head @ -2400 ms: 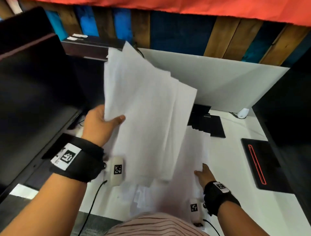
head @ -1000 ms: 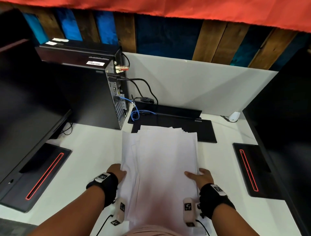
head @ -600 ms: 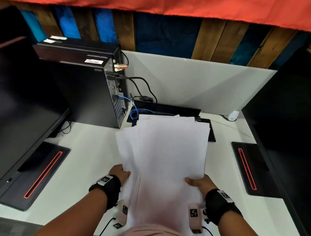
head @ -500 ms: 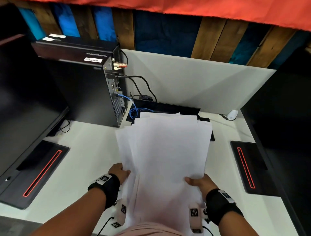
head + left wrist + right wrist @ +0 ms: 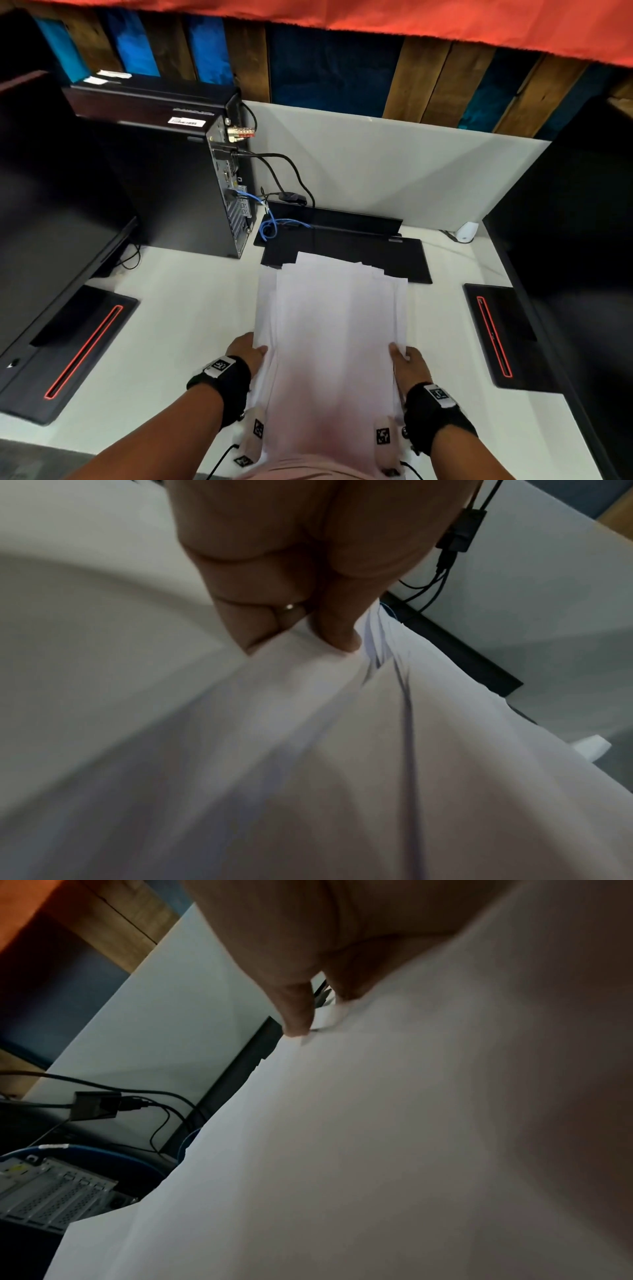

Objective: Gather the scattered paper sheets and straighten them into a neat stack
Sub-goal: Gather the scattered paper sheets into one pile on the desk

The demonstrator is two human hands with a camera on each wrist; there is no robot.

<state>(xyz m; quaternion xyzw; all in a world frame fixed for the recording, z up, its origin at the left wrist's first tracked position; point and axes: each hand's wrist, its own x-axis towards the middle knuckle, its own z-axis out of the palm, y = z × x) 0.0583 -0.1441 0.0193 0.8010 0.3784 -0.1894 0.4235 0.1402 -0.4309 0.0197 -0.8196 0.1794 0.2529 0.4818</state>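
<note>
A loose stack of white paper sheets [image 5: 334,329] lies lengthwise on the white desk [image 5: 178,329] in front of me, its far edges staggered over a black flat device. My left hand [image 5: 248,353] grips the stack's left edge, thumb on top; in the left wrist view the left hand [image 5: 301,634] pinches the sheets [image 5: 342,750]. My right hand [image 5: 404,358] grips the right edge; in the right wrist view its fingers [image 5: 298,1015] curl over the paper [image 5: 377,1150]. The stack's near end is hidden under my chest.
A black computer tower [image 5: 178,185] with cables stands at the back left. A black flat device [image 5: 359,250] lies behind the paper. Monitor bases with red strips sit at left [image 5: 78,349] and right [image 5: 496,335], with dark screens above them. A white partition [image 5: 394,178] closes the back.
The sheets, earlier held up fanned in my left hand, came down between both hands. In the last half second the lifted stack dropped lower and flatter on the desk, narrower across.
</note>
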